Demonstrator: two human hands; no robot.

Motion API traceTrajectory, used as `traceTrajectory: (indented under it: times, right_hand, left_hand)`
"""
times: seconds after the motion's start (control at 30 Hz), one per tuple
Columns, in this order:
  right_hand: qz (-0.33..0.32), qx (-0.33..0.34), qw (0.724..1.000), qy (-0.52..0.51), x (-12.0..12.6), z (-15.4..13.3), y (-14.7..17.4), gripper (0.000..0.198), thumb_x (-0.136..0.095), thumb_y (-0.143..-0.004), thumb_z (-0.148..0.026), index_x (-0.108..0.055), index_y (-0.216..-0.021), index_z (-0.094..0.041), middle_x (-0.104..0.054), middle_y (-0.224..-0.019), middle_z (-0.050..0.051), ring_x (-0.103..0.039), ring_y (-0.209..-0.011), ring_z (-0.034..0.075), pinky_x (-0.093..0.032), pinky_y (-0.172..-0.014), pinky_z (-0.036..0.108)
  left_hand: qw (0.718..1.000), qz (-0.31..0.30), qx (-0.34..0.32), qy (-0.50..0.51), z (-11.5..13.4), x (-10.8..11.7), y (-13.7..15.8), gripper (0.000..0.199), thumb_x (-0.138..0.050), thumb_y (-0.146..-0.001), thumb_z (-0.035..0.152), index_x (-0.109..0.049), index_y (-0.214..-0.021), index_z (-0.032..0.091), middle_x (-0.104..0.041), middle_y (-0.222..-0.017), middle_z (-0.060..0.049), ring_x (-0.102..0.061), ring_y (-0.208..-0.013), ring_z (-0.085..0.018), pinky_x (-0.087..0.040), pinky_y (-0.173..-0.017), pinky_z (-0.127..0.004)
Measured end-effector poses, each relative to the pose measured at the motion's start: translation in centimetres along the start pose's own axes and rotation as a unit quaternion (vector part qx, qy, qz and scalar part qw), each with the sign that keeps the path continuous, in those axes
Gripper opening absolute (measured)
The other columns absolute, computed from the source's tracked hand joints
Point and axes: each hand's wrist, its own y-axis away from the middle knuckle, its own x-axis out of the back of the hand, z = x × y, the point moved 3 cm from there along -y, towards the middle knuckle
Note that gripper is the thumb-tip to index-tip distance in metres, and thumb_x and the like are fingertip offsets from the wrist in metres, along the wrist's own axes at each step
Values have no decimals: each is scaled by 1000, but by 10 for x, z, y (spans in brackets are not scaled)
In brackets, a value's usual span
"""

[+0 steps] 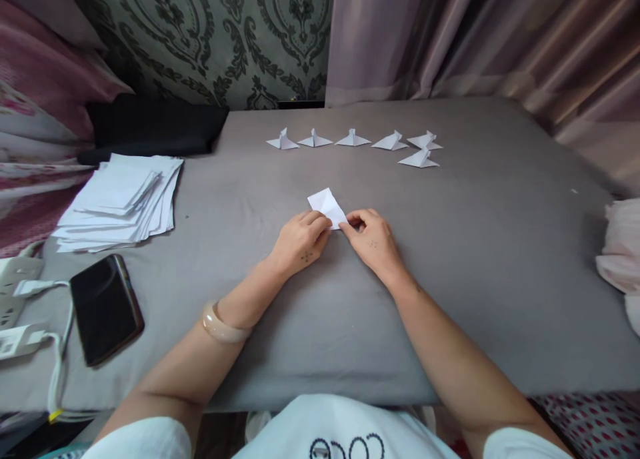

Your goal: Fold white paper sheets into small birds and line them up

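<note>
A small folded piece of white paper (pixel 327 205) lies on the grey cloth in front of me, with creases across it. My left hand (pixel 303 237) has its fingers curled over the paper's lower left edge. At the lower right corner, my right hand (pixel 373 239) pinches the paper between thumb and fingers. Parts of the paper's near edge are hidden under the left fingers. Beyond my hands stand several folded paper birds (pixel 353 138) in a row, one of them (pixel 420 159) a little nearer than the rest.
On the left is a pile of white paper sheets (pixel 120 202), with a black folded item (pixel 155 125) behind it. Nearer lie a phone (pixel 106 309) and white power strips with plugs and cables (pixel 17 292). A pale pink cloth bundle (pixel 620 245) sits at the right edge.
</note>
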Motion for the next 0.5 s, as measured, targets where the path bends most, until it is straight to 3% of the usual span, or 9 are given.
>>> traceTrajectory:
  times: [0.1, 0.17, 0.23, 0.33, 0.5]
  right_hand:
    - [17, 41, 998, -36, 2, -5, 1, 9, -61, -83, -28, -66, -84, -21, -63, -88, 2, -54, -62, 12, -46, -67, 27]
    - [35, 87, 995, -23, 7, -12, 4, 11, -57, -87, -25, -66, -87, -21, -63, -93, 4, -56, -69, 12, -46, -69, 27]
    - [50, 133, 990, 28, 11, -19, 6, 17, -50, -91, -24, -67, -92, -22, -63, -99, 6, -58, -82, 15, -45, -74, 28]
    - [46, 182, 977, 99, 14, -24, 9, 26, -42, -96, -23, -68, -94, -23, -63, -101, 8, -58, -90, 18, -43, -77, 30]
    - [-10, 185, 971, 155, 14, -15, 14, 23, -45, -94, -21, -68, -95, -23, -61, -109, 7, -58, -88, 17, -40, -67, 29]
  left_hand:
    - [998, 54, 30, -17, 0, 7, 1, 36, -51, -90, 25, -48, -125, 18, -55, -118, -14, -52, -109, -25, -47, -89, -39]
    - [992, 106, 53, -50, 1, 15, 1, 53, -53, -89, 28, -36, -138, 17, -45, -131, -19, -43, -123, -30, -38, -101, -46]
    - [986, 131, 65, -85, 3, 21, 2, 56, -52, -90, 28, -33, -142, 20, -38, -138, -19, -35, -130, -33, -28, -106, -51]
    - [985, 108, 56, -121, 3, 23, 3, 41, -49, -91, 26, -47, -132, 28, -37, -144, -13, -29, -135, -34, -22, -107, -53]
    - [992, 10, -11, -126, 2, 14, 3, 24, -45, -91, 15, -64, -99, 26, -59, -124, -6, -42, -124, -28, -22, -105, -52]
